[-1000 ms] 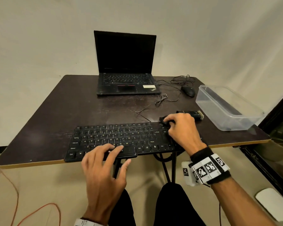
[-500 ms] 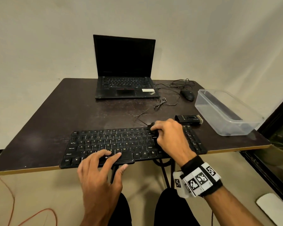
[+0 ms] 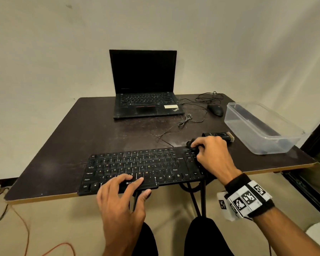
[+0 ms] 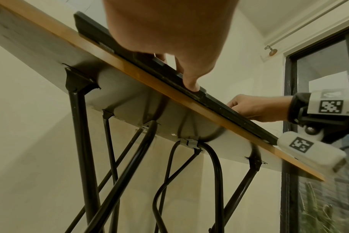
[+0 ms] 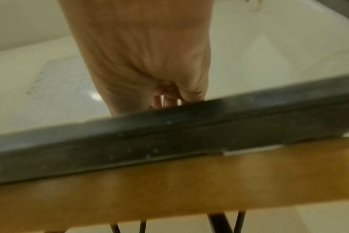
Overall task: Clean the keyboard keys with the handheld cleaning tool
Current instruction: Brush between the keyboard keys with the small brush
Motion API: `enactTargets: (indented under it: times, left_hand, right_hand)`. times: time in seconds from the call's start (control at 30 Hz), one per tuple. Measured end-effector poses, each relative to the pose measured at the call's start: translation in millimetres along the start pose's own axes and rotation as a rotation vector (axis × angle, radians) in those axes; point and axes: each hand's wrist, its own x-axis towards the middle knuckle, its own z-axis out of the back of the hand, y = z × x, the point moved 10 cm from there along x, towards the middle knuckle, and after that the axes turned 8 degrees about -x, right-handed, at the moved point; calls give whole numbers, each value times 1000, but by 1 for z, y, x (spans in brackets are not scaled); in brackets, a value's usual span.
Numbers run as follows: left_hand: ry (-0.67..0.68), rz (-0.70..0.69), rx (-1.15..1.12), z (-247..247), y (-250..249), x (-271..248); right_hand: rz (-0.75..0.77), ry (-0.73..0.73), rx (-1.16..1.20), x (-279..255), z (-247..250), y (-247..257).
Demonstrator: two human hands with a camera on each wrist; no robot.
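A black keyboard [image 3: 137, 165] lies along the front edge of the dark table [image 3: 81, 141]. My left hand [image 3: 124, 185] rests on its front edge near the space bar, fingers straight and thumb hanging off the edge; the left wrist view shows a fingertip [image 4: 191, 83] pressing on the keyboard's rim [image 4: 219, 104]. My right hand [image 3: 207, 150] is at the keyboard's far right corner, fingers curled round a small black cleaning tool [image 3: 190, 144], whose tip is on the top-right keys. In the right wrist view the right hand [image 5: 141, 55] sits above the keyboard's blurred edge [image 5: 169, 138]; the tool is hidden there.
A black brush-like object [image 3: 218, 135] lies just behind my right hand. A clear plastic container [image 3: 262, 126] stands at the right. An open laptop [image 3: 144, 89], a mouse [image 3: 215, 109] and its loose cable [image 3: 185, 121] are at the back. Black table legs [image 4: 82, 141] stand below.
My right hand swept left with the tool across the keys, then came back to the keyboard's right end. The left hand stayed on the front edge.
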Motion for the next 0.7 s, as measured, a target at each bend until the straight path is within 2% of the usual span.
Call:
enactTargets:
  times: [0.13,0.2,0.3,0.43,0.53,0.7]
  left_hand:
    - [-4,-14,9,0,1,0]
    - [3,-11,18,-2,2,0]
    - [-6,-12,17,-2,2,0]
    - [-25,-17,27,-2,2,1]
    - [-24,-17,24,-2,3,1]
    - [-22,-8,-2,-2,2,2]
  right_hand:
    - [116,20,-1,-10,-3,18]
    - [65,53,41,-5,-1,5]
    - [-25,11,60,-1,12,-13]
    - [84,62,133,-12,8,10]
    - [81,105,233,-10,5,5]
    - [120,192,150,-13,1,10]
